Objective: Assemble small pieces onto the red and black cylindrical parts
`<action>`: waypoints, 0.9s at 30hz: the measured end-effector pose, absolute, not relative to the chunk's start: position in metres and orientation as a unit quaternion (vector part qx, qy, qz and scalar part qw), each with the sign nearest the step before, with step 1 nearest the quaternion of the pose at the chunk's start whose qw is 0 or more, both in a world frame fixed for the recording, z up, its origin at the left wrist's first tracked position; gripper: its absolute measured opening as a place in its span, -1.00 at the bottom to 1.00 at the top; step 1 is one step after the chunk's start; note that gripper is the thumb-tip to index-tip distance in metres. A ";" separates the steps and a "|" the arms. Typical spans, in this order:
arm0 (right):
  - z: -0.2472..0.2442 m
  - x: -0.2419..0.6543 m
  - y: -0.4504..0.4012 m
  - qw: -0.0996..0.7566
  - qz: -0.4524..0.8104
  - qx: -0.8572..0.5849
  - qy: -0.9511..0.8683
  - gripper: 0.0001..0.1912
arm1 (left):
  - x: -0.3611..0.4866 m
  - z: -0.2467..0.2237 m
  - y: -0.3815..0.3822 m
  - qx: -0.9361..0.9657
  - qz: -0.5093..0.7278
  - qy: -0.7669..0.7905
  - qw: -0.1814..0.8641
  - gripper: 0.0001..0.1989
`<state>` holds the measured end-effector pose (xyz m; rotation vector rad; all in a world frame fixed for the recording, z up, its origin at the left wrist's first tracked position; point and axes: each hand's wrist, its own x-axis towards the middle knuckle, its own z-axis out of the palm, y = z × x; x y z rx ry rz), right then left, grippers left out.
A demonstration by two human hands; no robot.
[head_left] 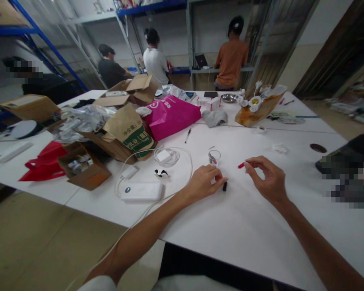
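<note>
Pinched between the thumb and fingers of my right hand (267, 178) is a small red object (240, 165), held above the white table (248, 234). My left hand (204, 180) is curled, its fingertips close to a short black object (225, 186); whether it touches that or holds something small is hidden. Just beyond my left hand stands a small clear cup (214, 156) with thin items inside. A black-and-white item (161, 173) lies left of the hand, near a white power bank (142, 191).
A white cable (191, 161) loops round the charger (164, 155) and passes under my left forearm. A pen (187, 136), a magenta bag (172, 115), a paper bag (129, 129) and cardboard boxes (85, 171) lie further left. Several people are beyond the table.
</note>
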<state>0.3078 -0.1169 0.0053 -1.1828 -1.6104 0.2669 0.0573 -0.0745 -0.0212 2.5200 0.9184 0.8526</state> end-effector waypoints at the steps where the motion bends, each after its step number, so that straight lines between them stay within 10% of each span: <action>1: 0.014 0.304 -0.111 0.526 0.103 -0.490 -0.687 -0.90 | 0.057 -0.019 -0.076 0.892 0.263 0.328 0.164 -0.64; 14: 0.030 0.256 0.004 0.320 0.125 -0.426 -0.837 -0.89 | 0.058 -0.013 -0.083 0.909 0.103 0.361 0.181 -0.63; 27: 0.023 0.273 -0.009 0.356 0.136 -0.452 -0.806 -0.66 | 0.057 -0.012 -0.085 0.901 0.095 0.372 0.202 -0.70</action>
